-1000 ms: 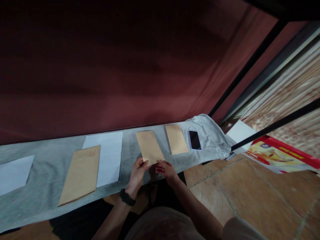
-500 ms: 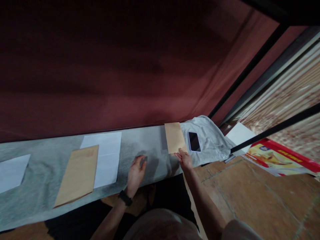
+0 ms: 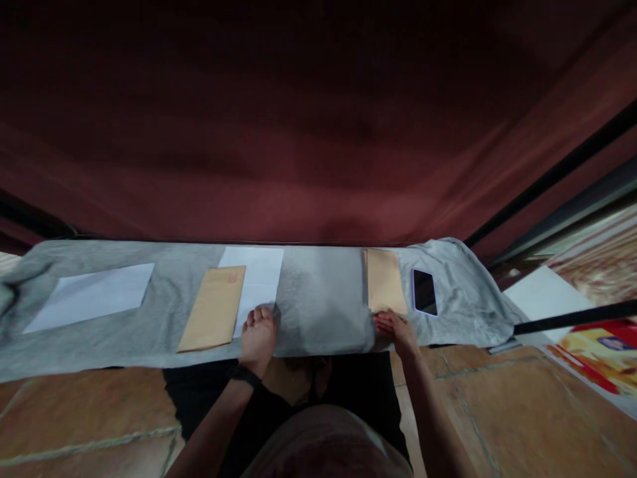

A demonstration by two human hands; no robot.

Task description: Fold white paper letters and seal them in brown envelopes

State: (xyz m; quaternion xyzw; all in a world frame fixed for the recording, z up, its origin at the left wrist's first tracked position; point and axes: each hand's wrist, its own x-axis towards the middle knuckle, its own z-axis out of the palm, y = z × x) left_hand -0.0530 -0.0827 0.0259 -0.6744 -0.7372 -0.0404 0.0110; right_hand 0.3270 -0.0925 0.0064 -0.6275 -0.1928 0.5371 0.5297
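My left hand (image 3: 259, 337) rests at the near right corner of a white sheet of paper (image 3: 261, 282), its fingers bent together over that corner and the thumb hidden. Overlapping the sheet's left side is a brown envelope (image 3: 213, 309). Farther right, my right hand (image 3: 397, 326) lies low at the near edge of a smaller stack of brown envelopes (image 3: 385, 280), fingers stretched out and slightly apart. The fingertips are at the stack's lower edge; whether they touch it I cannot tell.
A grey cloth (image 3: 321, 299) covers the narrow bench. Another white sheet (image 3: 94, 293) lies at the left, and a phone (image 3: 424, 292) right of the envelope stack. A dark red panel (image 3: 318, 199) rises behind. Black bars and a red-yellow printed box (image 3: 604, 355) stand at the right.
The view has swung left. My left hand has moved onto the white sheet's corner. A brown envelope that my right hand held now lies down, stacked beside the phone, and the right fingers have loosened.
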